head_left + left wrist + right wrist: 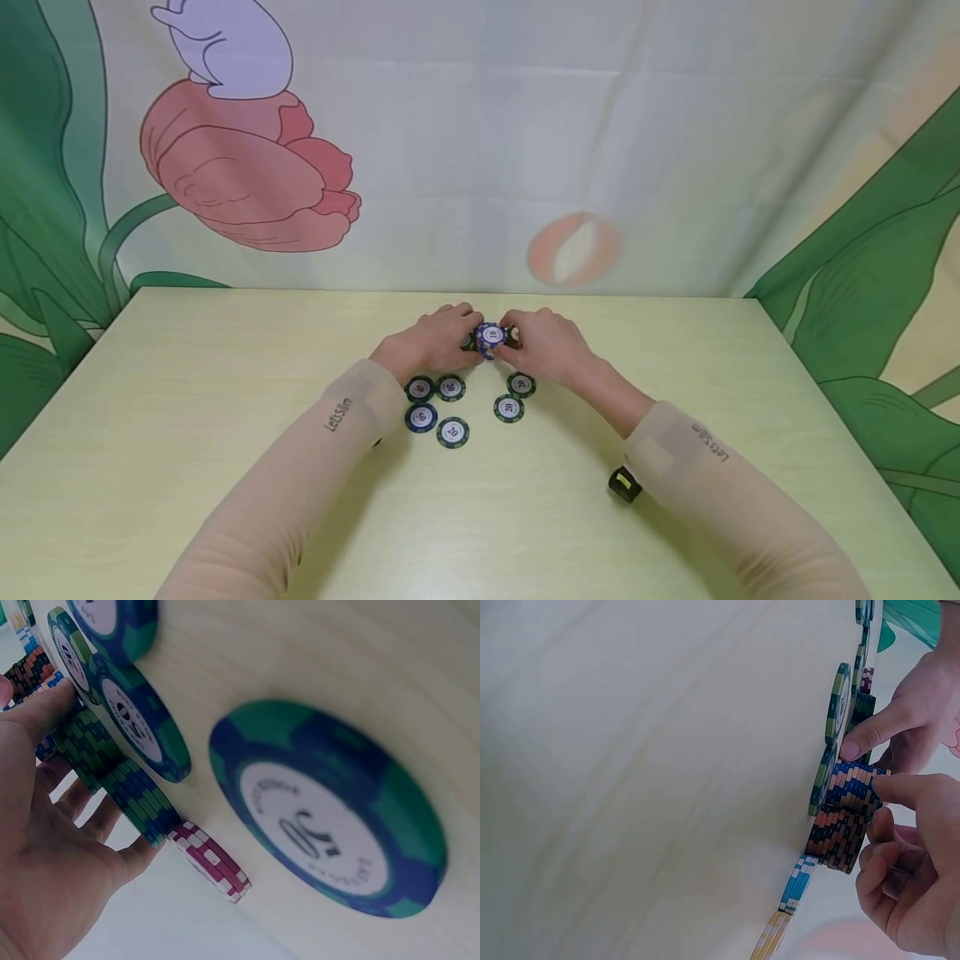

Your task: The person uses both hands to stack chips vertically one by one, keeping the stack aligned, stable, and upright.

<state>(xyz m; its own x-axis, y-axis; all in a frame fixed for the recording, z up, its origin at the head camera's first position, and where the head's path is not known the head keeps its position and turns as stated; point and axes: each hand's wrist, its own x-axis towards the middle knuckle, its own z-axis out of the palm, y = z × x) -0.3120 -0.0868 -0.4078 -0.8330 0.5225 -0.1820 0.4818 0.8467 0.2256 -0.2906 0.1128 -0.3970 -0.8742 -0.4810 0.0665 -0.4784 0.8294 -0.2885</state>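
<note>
Blue stack [491, 335]: 1, toward the far edge of the table [487, 517], directly between the hands, neither hand clearly nearer. Long axis vertical; top face, marked 10, points up.

Left hand [442, 337]: thumb at the blue stack's left edge, fingers bent behind the 2 green stacks [86, 750]; contact partly hidden, so cannot tell whether they grip.

Right hand [547, 346]: thumb and 1 finger pinch the blue stack, others curled by the dark stack [836, 838].

Outer stacks: purple [210, 862], left; light blue [797, 883] and yellow [771, 937], right.

Loose chips [453, 432]: 6, flat, near side.
</note>
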